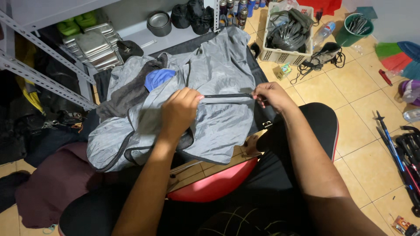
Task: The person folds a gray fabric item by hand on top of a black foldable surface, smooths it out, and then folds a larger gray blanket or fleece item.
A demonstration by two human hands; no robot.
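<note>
Both hands pinch a dark strap point(227, 95) taut, left hand point(178, 110) and right hand point(272, 95) at its ends, over the grey jacket point(218, 126) spread across the lap, folding seemingly barely begun.

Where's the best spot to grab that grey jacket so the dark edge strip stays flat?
Probably the dark edge strip of the grey jacket itself, pinched at both ends from above. It runs level and taut between the left hand and right hand, while the cloth around it lies slack and folded, giving no firm hold.
</note>
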